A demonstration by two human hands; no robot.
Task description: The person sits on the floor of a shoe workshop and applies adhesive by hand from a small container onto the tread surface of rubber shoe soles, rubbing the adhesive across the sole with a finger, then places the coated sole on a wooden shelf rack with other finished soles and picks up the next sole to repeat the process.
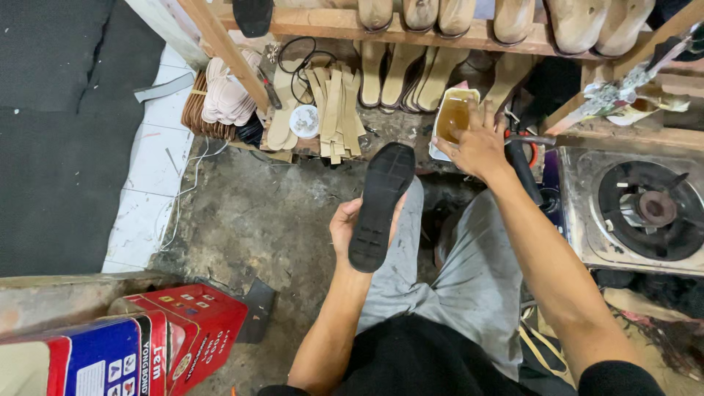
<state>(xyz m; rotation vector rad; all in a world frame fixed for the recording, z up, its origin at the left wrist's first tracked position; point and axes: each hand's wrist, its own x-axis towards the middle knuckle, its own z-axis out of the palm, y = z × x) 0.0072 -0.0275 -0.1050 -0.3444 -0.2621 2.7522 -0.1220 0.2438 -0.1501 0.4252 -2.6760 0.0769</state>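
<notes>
left hand (350, 229): fingers curled, gripping black sole (381, 205), long axis pointing away from the body | right hand (477, 147): fingers spread, dipping into glue tub (455, 117), just beyond and right of the sole

a gas stove (636, 211) sat at the right. wooden shoe lasts (513, 18) lined a shelf above, insoles (227, 95) lay stacked beneath, and a red box (194, 323) stood on the floor.

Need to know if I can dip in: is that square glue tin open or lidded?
Open. The glue tin shows amber liquid with no lid on top, and the right hand reaches to its rim.
</notes>
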